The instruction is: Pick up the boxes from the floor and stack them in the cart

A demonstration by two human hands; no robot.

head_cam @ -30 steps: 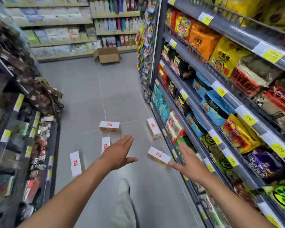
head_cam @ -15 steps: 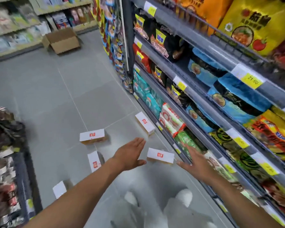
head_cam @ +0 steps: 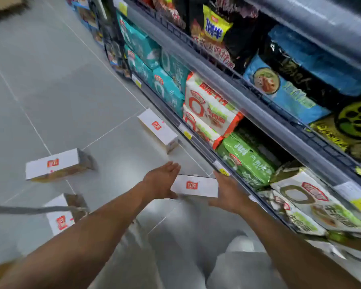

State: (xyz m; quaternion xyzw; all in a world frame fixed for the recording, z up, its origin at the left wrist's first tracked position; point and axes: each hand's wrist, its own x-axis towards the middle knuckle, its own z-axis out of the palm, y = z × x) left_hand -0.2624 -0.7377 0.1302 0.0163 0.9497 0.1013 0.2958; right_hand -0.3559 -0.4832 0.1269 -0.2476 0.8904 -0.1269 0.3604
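Note:
Several white boxes with a red logo lie on the grey tiled floor. The nearest box lies between my hands. My left hand is at its left end with straight fingers. At the box's right end is my right hand, also with straight fingers. Whether the palms touch the box is not plain. A second box lies further along by the shelf base. A third box lies to the left, and a fourth box is nearer me at the left. No cart is in view.
A tall shelf unit packed with noodle bags runs along the right, its bottom rail just beside my right hand. A grey bar crosses the lower left. My light trouser legs are below the arms. A cardboard box sits far back.
I have bent down closer to the floor. Both hands have come in to the two ends of the nearest box.

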